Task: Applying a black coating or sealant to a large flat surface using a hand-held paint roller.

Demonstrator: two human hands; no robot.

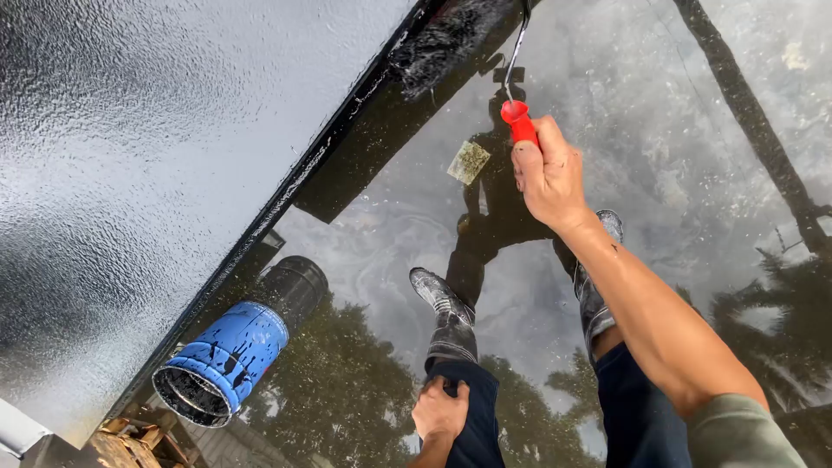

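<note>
Roller up at the top edge of the wet black floor, pressed to the foot of the glossy wall, and my right hand is clenched round its red handle. Left hand is bunched tight on my trouser leg above the boot. Blue bucket sits on the floor by the wall's bottom edge, well apart from the roller.

Blue paint bucket, round, black-smeared, stands in shallow water beside wet black wall, lower left.
</note>
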